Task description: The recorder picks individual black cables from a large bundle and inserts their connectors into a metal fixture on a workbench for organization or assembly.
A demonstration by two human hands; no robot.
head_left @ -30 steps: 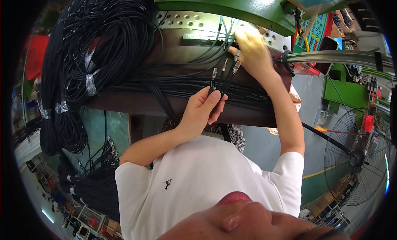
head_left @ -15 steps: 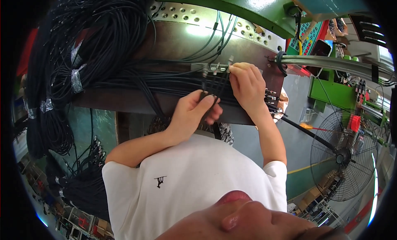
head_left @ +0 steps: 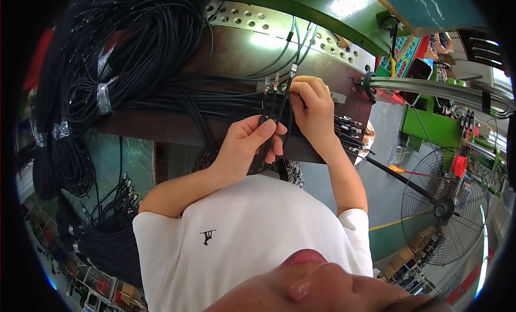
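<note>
My left hand (head_left: 248, 145) is closed around a small bunch of black cables (head_left: 270, 130), pinching them between thumb and fingers above the near edge of the brown desk (head_left: 236, 54). My right hand (head_left: 313, 105) is curled shut just beside it, its fingertips gripping the same cables higher up, where their metal-tipped connectors (head_left: 279, 86) stand upright. More black cables run flat across the desk to the left and join large coiled cable bundles (head_left: 118, 59) bound with silver tape. A green machine frame (head_left: 301, 5) stands behind the desk, and a floor fan (head_left: 446, 204) stands to the right.
</note>
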